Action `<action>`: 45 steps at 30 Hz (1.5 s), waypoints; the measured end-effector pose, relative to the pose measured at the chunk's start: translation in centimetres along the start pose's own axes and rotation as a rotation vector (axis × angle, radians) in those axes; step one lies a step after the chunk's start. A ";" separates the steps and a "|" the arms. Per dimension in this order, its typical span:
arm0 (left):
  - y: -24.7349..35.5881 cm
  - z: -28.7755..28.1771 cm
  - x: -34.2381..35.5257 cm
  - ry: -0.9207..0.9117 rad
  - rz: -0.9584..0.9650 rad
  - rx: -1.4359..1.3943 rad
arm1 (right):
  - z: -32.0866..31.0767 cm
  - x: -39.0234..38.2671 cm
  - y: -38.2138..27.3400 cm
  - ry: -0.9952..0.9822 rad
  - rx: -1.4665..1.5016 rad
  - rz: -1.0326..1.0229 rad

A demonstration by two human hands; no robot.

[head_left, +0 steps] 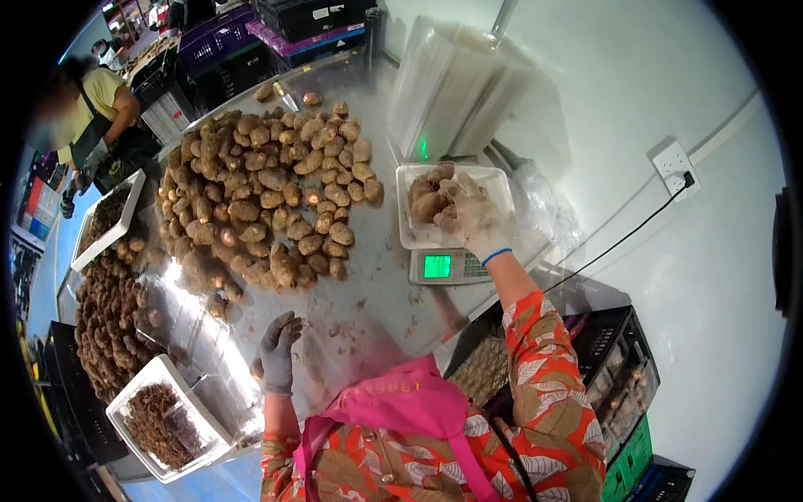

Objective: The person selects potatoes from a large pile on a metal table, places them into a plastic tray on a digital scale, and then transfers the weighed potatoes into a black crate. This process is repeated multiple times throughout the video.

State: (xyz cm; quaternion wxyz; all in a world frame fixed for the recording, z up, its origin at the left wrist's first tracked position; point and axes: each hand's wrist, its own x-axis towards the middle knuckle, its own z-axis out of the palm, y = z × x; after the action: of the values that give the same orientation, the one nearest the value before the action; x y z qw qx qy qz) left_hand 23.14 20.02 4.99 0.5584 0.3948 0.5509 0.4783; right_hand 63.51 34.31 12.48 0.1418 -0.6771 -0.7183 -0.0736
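Observation:
My right hand (470,216), in a pale glove with a blue band at the wrist, reaches into a white tray (504,186). Its fingers curl around a taro corm among the several brown taro corms (428,203) at the tray's left side; the fingertips are partly hidden. Under the tray stands a digital scale (456,269) with a lit green display. Over the near part of the metal table, my left hand (280,351) wears a grey glove and holds nothing, its fingers loosely bent and apart. One taro corm (257,368) lies beside it.
A large pile of taro corms (259,184) covers the table's far left, with another pile (109,326) beyond. White boxes (219,435) hold brown scraps. Clear plastic packaging (460,84) stands behind the scale. A black cable (619,237) runs to the wall. A co-worker (104,105) stands far left.

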 end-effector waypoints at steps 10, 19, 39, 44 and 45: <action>-1.1 1.4 0.6 0.030 0.025 0.084 | -0.9 3.2 5.4 0.172 1.615 0.562; -2.3 0.1 -0.2 0.113 -0.004 0.141 | -0.9 2.0 5.4 0.081 1.743 0.437; -1.0 5.0 0.0 -0.181 -0.294 -0.593 | 1.0 -5.3 -14.2 -0.733 1.402 -0.001; -4.9 2.9 1.4 -0.230 -0.384 -0.639 | 0.7 -6.7 -14.6 -0.714 0.990 -0.126; -5.7 2.1 1.7 -0.235 -0.367 -0.607 | 0.6 -5.9 -13.1 -0.585 0.849 -0.114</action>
State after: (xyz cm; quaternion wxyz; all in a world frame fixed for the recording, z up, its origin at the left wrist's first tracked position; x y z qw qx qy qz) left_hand 25.62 20.57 -0.76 0.7858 0.1581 0.3777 0.4635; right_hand 50.73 27.96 11.29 0.1931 -0.5122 -0.7302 0.4089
